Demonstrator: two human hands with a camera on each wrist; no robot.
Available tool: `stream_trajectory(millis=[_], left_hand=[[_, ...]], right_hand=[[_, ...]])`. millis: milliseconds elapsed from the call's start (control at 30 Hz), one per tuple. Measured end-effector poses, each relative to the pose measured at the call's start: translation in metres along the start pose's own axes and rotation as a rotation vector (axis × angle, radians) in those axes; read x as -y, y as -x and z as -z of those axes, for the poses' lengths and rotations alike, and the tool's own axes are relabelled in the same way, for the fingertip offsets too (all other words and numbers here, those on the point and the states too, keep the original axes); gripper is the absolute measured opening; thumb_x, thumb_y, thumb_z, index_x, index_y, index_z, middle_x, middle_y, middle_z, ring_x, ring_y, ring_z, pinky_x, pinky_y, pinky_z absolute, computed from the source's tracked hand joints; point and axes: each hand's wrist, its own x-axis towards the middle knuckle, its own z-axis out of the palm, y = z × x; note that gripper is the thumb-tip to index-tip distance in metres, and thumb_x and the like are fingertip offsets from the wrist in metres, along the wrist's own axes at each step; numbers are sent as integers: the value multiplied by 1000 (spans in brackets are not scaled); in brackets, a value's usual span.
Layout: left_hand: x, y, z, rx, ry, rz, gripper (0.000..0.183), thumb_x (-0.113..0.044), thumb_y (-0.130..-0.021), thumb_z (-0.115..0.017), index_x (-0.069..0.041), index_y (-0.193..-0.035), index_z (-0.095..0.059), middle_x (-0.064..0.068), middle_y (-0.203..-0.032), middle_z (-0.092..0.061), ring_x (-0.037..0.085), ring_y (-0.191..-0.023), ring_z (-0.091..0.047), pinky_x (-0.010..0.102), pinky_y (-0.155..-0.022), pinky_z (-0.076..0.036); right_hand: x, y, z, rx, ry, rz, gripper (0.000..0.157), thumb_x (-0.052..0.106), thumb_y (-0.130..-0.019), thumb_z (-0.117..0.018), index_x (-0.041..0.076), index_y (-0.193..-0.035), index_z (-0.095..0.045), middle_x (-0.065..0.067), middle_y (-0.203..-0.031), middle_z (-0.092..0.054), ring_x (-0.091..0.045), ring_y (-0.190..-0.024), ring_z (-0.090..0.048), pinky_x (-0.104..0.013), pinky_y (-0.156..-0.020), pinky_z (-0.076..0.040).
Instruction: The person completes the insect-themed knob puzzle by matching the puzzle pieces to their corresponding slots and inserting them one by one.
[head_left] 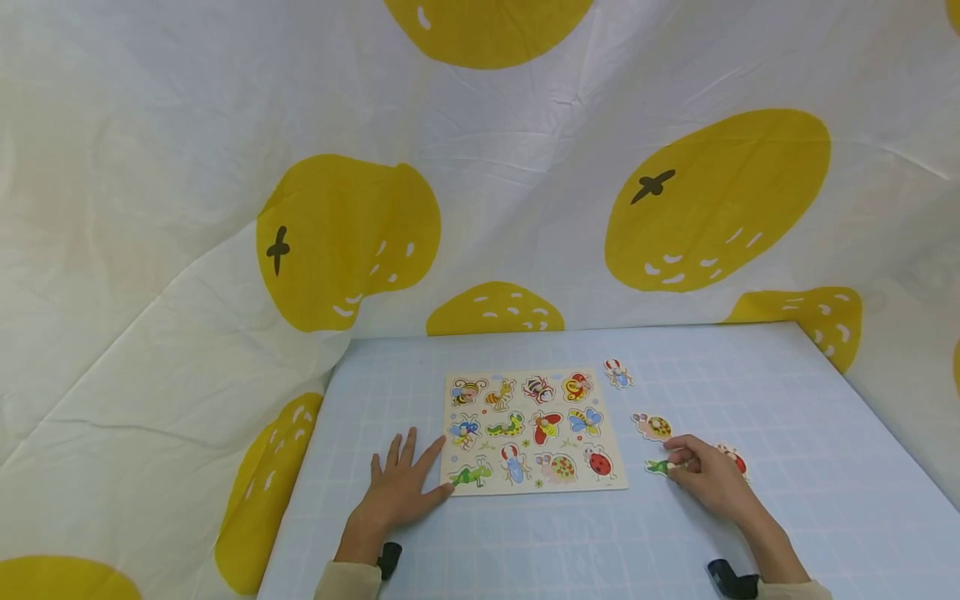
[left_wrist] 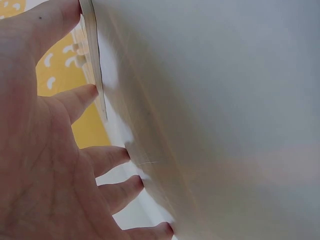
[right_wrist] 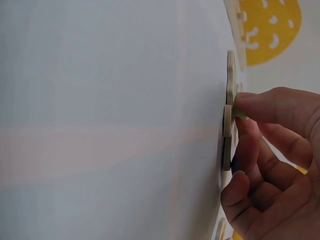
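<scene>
A wooden insect puzzle board (head_left: 531, 487) lies on the table, with rows of colourful bug pictures. My left hand (head_left: 401, 487) is spread flat at its left side. The thumb and index fingertip rest at the board's edge (left_wrist: 93, 55), and the other fingertips touch the tabletop. Right of the board, my right hand (head_left: 708, 477) pinches the small knob of a green grasshopper puzzle piece (head_left: 656, 467) between thumb and index finger. The piece's thick wooden edge (right_wrist: 230, 75) shows close over the table. My other right fingers curl loosely below it.
A snail piece (head_left: 652, 427) lies just beyond my right hand, and a ladybug piece (head_left: 733, 460) is partly hidden behind it. A blue beetle piece (head_left: 618, 374) lies by the board's far right corner. A white curtain (head_left: 517, 200) with yellow fruit prints hangs behind the checked tabletop (head_left: 555, 542).
</scene>
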Motion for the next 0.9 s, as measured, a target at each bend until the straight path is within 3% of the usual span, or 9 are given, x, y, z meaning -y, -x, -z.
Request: stream_trajectory(millis=[333, 633, 900], left_hand=[[0, -1, 0, 3, 1, -6, 79, -62, -89, -63, -30, -156, -37, 21, -164, -15, 47, -148, -8, 75, -109, -6], [1, 1, 2, 4, 9, -7, 79, -62, -89, -64, -29, -156, -37, 21, -164, -15, 47, -148, -8, 75, -109, -6], [2, 0, 2, 1, 8, -11, 79, -61, -89, -64, -29, -156, -36, 21, -164, -15, 47, -148, -7, 75, -109, -5]], right_hand=[[8, -5, -1, -12, 21, 25, 40, 8, -85, -74, 4, -123, -63, -3, -94, -67, -17, -70, -51, -26, -53, -41], [29, -13, -6, -18, -7, 111, 38, 6, -85, -77, 7, -121, -66, 1, -92, -67, -15, -74, -53, -25, -57, -43], [51, -24, -21, 35, -60, 215, 36, 3, -86, -76, 6, -120, -65, 3, -91, -65, -14, -72, -51, -26, -58, -42]])
